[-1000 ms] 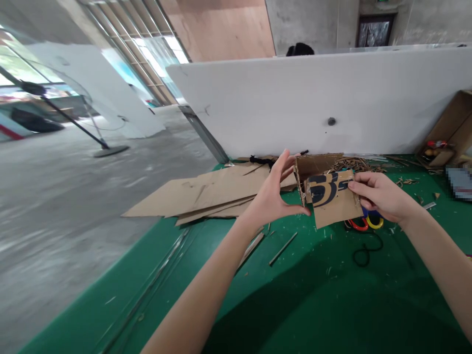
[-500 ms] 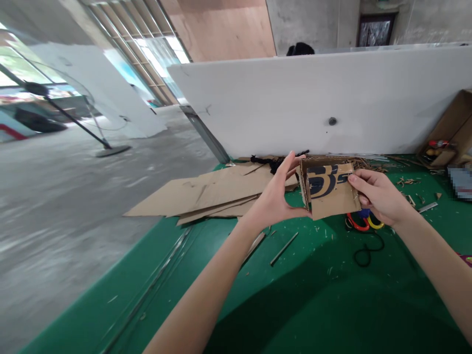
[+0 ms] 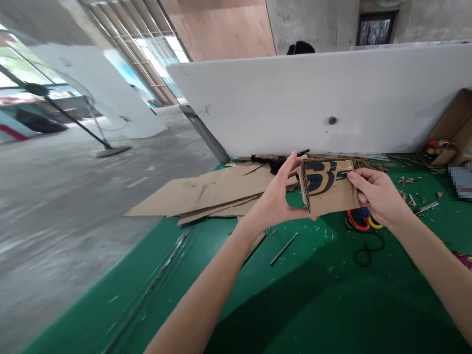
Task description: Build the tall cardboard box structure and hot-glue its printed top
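Note:
A small cardboard box (image 3: 304,189) is held up above the green table. My left hand (image 3: 273,200) grips its left end, with the thumb below and the fingers at the top and behind, partly hidden. Against the side of the box facing me lies a cardboard piece (image 3: 334,194) with dark printed marks. My right hand (image 3: 379,194) pinches this piece at its right edge, thumb in front. Below the right hand, scissors (image 3: 358,221) with red and yellow handles rest on the table beside a black cord (image 3: 369,250).
Flat cardboard sheets (image 3: 217,191) lie at the left back of the green table (image 3: 295,305). A thin metal strip (image 3: 283,249) is in front. A white board (image 3: 280,108) stands along the back. At far right is an open cardboard box (image 3: 448,130). Scraps are scattered at right.
The printed cardboard piece has shifted slightly up and left and now sits closer against the box, covering its opening. The left hand has stayed almost still.

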A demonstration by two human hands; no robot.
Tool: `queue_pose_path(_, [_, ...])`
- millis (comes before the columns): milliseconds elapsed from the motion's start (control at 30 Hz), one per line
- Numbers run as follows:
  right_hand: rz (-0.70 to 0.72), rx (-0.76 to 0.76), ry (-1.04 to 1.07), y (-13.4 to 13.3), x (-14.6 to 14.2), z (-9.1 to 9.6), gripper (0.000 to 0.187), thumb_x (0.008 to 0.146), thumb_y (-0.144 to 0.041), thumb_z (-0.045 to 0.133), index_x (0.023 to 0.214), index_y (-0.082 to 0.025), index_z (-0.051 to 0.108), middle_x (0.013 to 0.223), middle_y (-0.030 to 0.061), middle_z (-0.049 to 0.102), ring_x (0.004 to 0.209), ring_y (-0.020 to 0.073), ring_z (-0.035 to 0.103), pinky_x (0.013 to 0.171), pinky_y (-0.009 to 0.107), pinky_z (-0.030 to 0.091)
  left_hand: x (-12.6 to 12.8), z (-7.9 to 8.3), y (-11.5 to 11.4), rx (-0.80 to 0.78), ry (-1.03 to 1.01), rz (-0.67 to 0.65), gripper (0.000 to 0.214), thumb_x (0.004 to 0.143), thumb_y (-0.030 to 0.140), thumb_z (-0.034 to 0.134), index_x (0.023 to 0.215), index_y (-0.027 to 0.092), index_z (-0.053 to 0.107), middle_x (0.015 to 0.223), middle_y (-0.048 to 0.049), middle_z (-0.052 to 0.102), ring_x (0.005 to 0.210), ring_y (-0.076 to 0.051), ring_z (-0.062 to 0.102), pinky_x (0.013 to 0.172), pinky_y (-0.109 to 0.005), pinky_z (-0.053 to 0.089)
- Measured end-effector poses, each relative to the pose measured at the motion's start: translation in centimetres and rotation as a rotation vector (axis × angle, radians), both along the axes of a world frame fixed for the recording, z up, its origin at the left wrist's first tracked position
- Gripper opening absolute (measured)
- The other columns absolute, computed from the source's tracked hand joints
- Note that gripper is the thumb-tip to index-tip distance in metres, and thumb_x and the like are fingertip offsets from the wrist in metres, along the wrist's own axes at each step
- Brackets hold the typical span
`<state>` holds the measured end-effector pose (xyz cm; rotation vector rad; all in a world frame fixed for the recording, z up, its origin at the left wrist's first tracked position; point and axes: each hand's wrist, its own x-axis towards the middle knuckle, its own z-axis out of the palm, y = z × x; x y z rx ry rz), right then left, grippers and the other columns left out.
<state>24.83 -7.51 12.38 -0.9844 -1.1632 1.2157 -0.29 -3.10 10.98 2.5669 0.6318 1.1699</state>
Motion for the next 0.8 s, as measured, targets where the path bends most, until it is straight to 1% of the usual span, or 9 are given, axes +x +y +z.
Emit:
queue_pose_path(100, [-0.023, -0.004, 0.000, 0.01, -0.10, 0.06, 0.055, 0.061, -0.066, 0.085, 0.073, -0.019, 0.061, 0.049, -0.0100, 0.039, 0.039, 0.0037, 0.030, 0.037, 0.021, 0.021, 0.00, -0.03, 0.05, 0.010, -0.006, -0.007, 0.133, 0.064, 0.057, 0.088, 0.161, 0.040, -0.001, 0.165, -0.0164, 0.028, 0.150, -0.042, 0.033, 0.117, -0.062, 0.041])
queue_pose_path(200, [-0.034, 0.002, -0.007, 0.01, -0.13, 0.04, 0.054, 0.062, -0.066, 0.085, 0.073, -0.019, 0.061, 0.048, -0.0097, 0.040, 0.038, 0.0041, 0.030, 0.037, 0.021, 0.022, -0.03, -0.10, 0.11, 0.015, -0.004, -0.002, 0.135, 0.062, 0.057, 0.089, 0.161, 0.040, -0.001, 0.165, -0.0169, 0.028, 0.150, -0.042, 0.034, 0.116, -0.060, 0.043])
queue_pose_path(400, [-0.044, 0.014, -0.037, -0.04, -0.17, 0.07, 0.051, 0.066, -0.064, 0.083, 0.074, -0.019, 0.061, 0.045, -0.0106, 0.038, 0.037, 0.0049, 0.030, 0.037, 0.022, 0.024, -0.02, -0.22, 0.10, 0.009, 0.002, 0.004, 0.136, 0.062, 0.057, 0.089, 0.161, 0.040, -0.002, 0.165, -0.0166, 0.029, 0.149, -0.043, 0.035, 0.115, -0.060, 0.044])
queue_pose_path(600, [-0.105, 0.007, -0.044, 0.07, -0.32, 0.00, 0.044, 0.069, -0.057, 0.082, 0.072, -0.020, 0.060, 0.045, -0.0098, 0.041, 0.037, 0.0047, 0.030, 0.037, 0.021, 0.023, 0.13, -0.22, 0.01, 0.002, -0.017, 0.016, 0.136, 0.060, 0.057, 0.090, 0.161, 0.039, 0.001, 0.163, -0.0175, 0.033, 0.149, -0.043, 0.035, 0.114, -0.060, 0.045])
queue_pose_path(800, [-0.134, 0.011, -0.067, 0.27, -0.34, -0.18, 0.038, 0.073, -0.053, 0.079, 0.070, -0.020, 0.060, 0.043, -0.0095, 0.040, 0.036, 0.0056, 0.030, 0.036, 0.022, 0.021, 0.43, -0.14, -0.23, -0.031, -0.019, 0.016, 0.134, 0.062, 0.058, 0.089, 0.161, 0.039, 0.001, 0.165, -0.0172, 0.030, 0.150, -0.042, 0.033, 0.114, -0.059, 0.046])
